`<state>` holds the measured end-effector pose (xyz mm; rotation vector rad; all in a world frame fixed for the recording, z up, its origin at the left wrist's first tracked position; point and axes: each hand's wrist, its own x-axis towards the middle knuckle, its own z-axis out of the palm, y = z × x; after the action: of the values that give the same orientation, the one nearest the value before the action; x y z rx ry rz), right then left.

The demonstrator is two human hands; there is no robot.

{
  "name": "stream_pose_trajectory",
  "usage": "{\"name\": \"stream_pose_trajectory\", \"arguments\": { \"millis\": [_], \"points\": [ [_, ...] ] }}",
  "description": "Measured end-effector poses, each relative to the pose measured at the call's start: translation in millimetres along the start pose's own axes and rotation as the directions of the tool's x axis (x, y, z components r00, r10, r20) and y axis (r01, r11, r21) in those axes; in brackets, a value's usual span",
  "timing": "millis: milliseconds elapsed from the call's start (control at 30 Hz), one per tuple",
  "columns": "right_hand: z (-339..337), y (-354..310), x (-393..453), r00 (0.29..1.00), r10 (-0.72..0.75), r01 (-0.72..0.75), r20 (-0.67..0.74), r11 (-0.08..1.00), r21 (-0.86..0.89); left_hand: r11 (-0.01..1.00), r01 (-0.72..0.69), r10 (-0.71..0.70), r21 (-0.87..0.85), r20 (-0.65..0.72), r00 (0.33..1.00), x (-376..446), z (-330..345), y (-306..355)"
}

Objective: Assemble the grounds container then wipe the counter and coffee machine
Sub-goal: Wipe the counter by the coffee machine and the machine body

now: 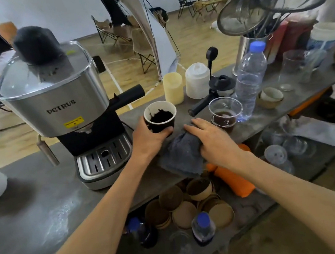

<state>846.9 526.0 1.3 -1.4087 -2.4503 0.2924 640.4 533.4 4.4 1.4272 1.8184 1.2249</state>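
Observation:
A black paper cup (160, 116) with dark coffee grounds inside stands on the grey counter (45, 207), just right of the silver coffee machine (59, 102). My left hand (147, 137) wraps around the cup's near side. A grey cloth (182, 157) lies at the counter's front edge, partly hanging over it. My right hand (211, 140) presses flat on the cloth's right part, fingers spread toward the cup. The machine's drip tray (104, 156) faces me, and its black handle (128, 96) sticks out to the right above the cup.
A clear plastic cup with dark liquid (225, 111) stands just right of my right hand, beside a water bottle (248, 80) and a black portafilter (206, 102). Two pale canisters (186, 85) stand behind. Lids, bottles and an orange object (235, 178) fill the lower shelf.

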Motion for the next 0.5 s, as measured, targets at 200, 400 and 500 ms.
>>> {"name": "stream_pose_trajectory", "arguments": {
  "millis": [200, 400, 500],
  "points": [
    [5, -11, 26, 0.986, 0.067, -0.06, 0.152, 0.997, -0.05, 0.999, 0.007, -0.006, 0.05, -0.019, 1.0, 11, -1, -5],
    [-8, -20, -14, 0.988, 0.04, -0.034, 0.149, 0.999, -0.039, 0.996, 0.033, -0.035, 0.087, 0.027, 0.999, 20, 19, 4],
    [-11, -20, -36, 0.988, 0.037, -0.033, 0.152, 0.999, -0.024, 0.995, 0.058, -0.061, 0.081, 0.034, 0.998, 18, 24, 1]
  ]
}}
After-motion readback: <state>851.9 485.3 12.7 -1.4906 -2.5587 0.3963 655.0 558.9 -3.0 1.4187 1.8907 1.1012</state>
